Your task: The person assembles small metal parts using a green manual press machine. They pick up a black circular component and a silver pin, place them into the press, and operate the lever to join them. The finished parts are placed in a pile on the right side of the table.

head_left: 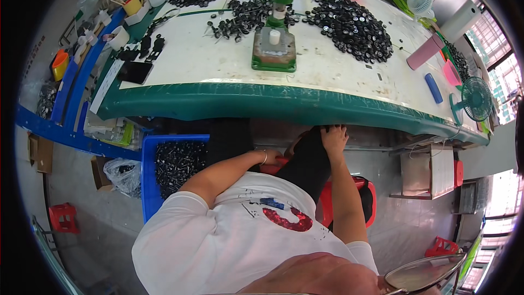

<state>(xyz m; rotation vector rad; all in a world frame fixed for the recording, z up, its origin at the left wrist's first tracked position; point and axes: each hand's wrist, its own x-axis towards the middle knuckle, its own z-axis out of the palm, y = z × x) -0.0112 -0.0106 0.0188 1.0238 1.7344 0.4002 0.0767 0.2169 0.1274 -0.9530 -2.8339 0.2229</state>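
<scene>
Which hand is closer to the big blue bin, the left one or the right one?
Left. The left hand is low, off to the right of the blue bin. The right hand rests on a black trouser leg, farther right.

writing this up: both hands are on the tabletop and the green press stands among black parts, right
No: the head view shows the left hand and right hand off the tabletop, by the legs. The green press does stand among black parts.

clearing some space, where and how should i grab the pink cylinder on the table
Probably around its middle: bring the right hand in from the left, since the pink cylinder has straight sides and a pink bowl sits to its right.
</scene>
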